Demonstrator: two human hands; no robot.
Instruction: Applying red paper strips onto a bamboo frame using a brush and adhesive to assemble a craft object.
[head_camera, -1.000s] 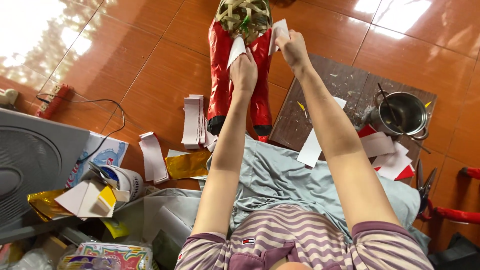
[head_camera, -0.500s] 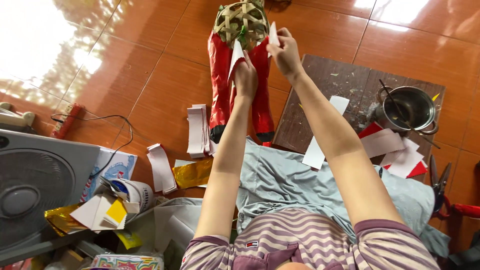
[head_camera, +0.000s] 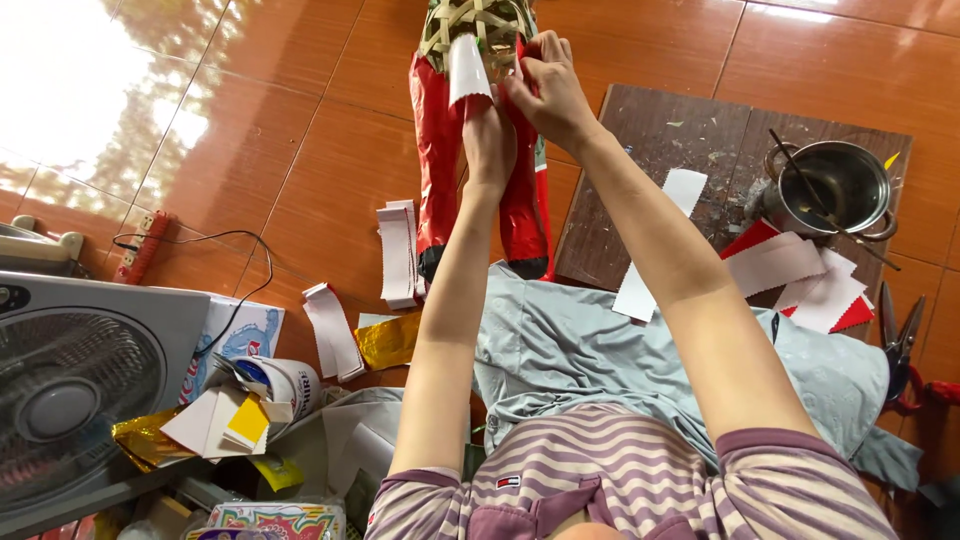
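A tall figure with red paper-covered legs and a bare woven bamboo top stands on the tiled floor in front of me. My left hand presses a white paper strip against the figure's upper part, between the red legs. My right hand pinches the red paper at the figure's top right edge, just beside the strip. Both arms are stretched out forward over my grey-clad lap.
A dark wooden board holds a metal pot with a stick in it and red and white cut papers. Scissors lie at the right. White strips, gold foil and a fan sit at the left.
The view has moved closer. My right hand has come in from the right to the figure's top; the white strip now lies pressed against the figure.
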